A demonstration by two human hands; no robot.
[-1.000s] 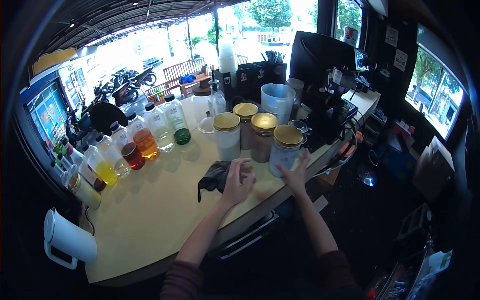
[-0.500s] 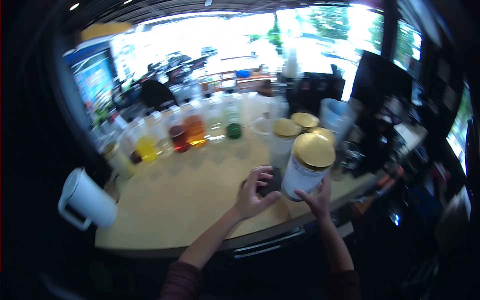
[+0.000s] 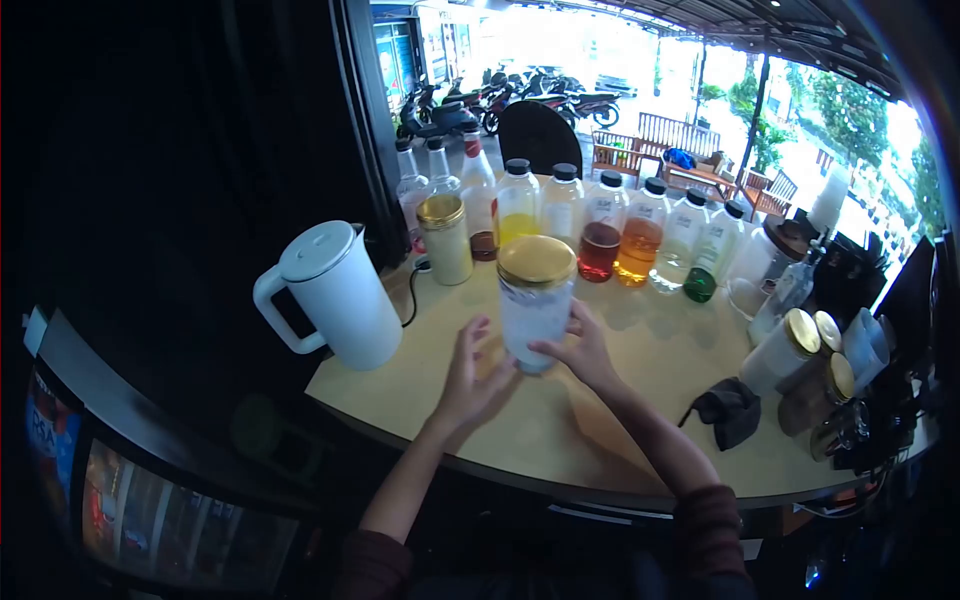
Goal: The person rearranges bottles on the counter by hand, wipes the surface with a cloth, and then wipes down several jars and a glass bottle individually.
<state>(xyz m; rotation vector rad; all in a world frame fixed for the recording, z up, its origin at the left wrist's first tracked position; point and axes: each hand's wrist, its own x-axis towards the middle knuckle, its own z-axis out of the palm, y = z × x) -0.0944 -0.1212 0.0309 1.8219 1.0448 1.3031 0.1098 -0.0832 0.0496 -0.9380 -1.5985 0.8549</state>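
A clear jar of white contents with a gold lid (image 3: 537, 315) is held upright over the middle of the wooden counter (image 3: 560, 420). My right hand (image 3: 580, 350) grips its lower right side, thumb across the front. My left hand (image 3: 468, 378) is just left of the jar's base, fingers apart and holding nothing. A white pitcher (image 3: 345, 300) stands to the left, and a smaller gold-lidded jar (image 3: 445, 245) stands behind my left hand. Behind the held jar is a row of black-capped bottles, among them a yellow one (image 3: 518, 210), a red one (image 3: 601, 235) and an orange one (image 3: 640, 240).
More gold-lidded jars (image 3: 785, 350) stand at the counter's right side, beside a crumpled dark cloth (image 3: 728, 412) and a translucent bluish container (image 3: 868, 350). A lit glass-front cooler (image 3: 170, 510) is at the lower left. Parked motorbikes and wooden benches show outside.
The view has swung left. The jar in my right hand has moved away from the other gold-lidded jars to the middle of the counter. My left hand has moved along with it, still empty.
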